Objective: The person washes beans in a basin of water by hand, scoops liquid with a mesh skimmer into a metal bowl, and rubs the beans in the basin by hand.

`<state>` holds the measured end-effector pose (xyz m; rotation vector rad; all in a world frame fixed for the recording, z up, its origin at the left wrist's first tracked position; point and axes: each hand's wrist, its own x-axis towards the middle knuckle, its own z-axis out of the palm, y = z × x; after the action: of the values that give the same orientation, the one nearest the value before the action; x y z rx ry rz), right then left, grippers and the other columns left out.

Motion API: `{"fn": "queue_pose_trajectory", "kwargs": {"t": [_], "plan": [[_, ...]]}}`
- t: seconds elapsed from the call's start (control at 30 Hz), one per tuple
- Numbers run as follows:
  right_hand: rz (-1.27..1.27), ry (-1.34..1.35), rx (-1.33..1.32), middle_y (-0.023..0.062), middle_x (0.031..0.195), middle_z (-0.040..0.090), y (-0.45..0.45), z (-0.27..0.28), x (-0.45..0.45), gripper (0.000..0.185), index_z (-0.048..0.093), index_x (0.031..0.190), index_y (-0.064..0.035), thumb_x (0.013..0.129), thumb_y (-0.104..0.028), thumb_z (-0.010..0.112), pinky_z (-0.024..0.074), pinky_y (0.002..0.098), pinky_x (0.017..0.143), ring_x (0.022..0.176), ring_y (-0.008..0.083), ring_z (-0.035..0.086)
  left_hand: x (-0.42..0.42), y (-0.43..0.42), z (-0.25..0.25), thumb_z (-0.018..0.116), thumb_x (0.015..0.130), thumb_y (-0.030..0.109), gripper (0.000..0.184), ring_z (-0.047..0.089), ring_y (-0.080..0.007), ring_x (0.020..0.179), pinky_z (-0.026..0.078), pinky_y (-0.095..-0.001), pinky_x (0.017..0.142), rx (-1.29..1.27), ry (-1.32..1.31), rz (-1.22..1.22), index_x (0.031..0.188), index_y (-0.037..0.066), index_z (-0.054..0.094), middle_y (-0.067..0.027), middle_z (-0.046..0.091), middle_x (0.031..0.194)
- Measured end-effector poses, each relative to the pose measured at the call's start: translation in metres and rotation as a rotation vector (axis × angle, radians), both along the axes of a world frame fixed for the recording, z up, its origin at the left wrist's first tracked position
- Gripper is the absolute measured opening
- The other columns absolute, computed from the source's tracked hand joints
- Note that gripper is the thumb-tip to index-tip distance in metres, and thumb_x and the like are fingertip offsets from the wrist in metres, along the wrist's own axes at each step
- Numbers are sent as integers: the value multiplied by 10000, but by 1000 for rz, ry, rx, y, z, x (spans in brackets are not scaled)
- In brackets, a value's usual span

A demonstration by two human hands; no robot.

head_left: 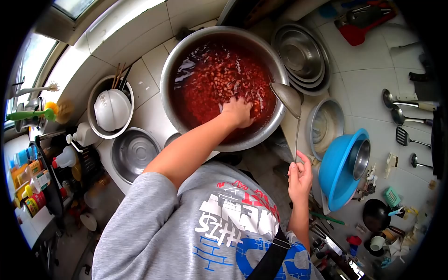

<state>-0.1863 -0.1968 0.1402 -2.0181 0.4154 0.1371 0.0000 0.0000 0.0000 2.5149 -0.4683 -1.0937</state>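
A large steel basin (169, 100) holds dark red liquid with many small red and pale bean-like pieces (219, 79). My left hand (238, 113) reaches down into it from the left. Its fingers dip among the pieces, mostly hidden by the red liquid. At the right, my right hand (300, 175) pinches the lower end of a thin, long metal handle. This belongs to a ladle (286, 97), whose wide, shallow bowl lies over the basin's right rim. Whether that bowl has holes I cannot make out.
Nested steel bowls (298, 56) stand right of the basin. Below them are another metal bowl (324, 128) and a blue plastic basin (332, 172). To the left sit a pot with white bowls (112, 109) and a steel bowl (135, 154). Utensils (403, 114) hang at far right.
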Motion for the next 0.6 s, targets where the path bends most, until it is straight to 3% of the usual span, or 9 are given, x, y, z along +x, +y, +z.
{"fn": "queue_pose_trajectory", "kwargs": {"t": [0.17,0.23,0.3,0.33,0.43,0.5,0.6], "plan": [[-10,-8,29,-1,698,497,-3,-5,-3,357,495,1339,36,999,-58,549,406,218,608,647,70,493,-23,34,11,550,937,548,680,351,-403,1435,398,-648,1060,328,134,-71,1513,213,410,-140,316,1585],[-10,-3,14,1,703,506,-13,-2,-7,358,492,1340,36,999,-57,548,406,217,609,647,71,494,-18,42,7,534,951,551,669,349,-397,1439,387,-647,1069,444,159,69,1518,221,405,-130,286,1603],[-13,5,19,3,708,514,-16,-4,-10,360,489,1341,35,998,-56,549,407,216,610,647,71,495,-5,62,5,524,959,550,660,371,-396,1427,401,-627,1067,387,87,228,1517,218,408,-138,309,1592],[-17,9,25,5,710,519,-16,-6,-11,360,489,1342,35,998,-56,549,407,215,610,648,71,495,7,71,12,448,985,292,519,389,-388,1418,390,-677,1039,347,95,292,1496,198,441,-137,360,1566],[-35,26,21,8,718,531,-17,-7,-15,360,489,1341,34,999,-60,552,408,213,612,653,71,498,47,88,-19,464,986,377,544,383,-421,1420,452,-567,1047,189,66,428,1493,183,434,-192,319,1589],[-37,17,21,-2,724,535,-18,-8,-19,367,486,1352,17,1003,-76,556,369,199,571,626,50,469,67,80,-65,441,982,522,629,301,-491,1440,318,-575,1147,120,-222,542,1503,170,416,-268,411,1515],[-31,-9,40,-24,730,535,-20,-14,-25,384,477,1375,-16,1011,-105,561,288,170,485,566,7,408,98,49,-60,395,982,555,689,276,-500,1447,255,-561,1181,6,-126,570,1530,138,372,-346,361,1509]]}}
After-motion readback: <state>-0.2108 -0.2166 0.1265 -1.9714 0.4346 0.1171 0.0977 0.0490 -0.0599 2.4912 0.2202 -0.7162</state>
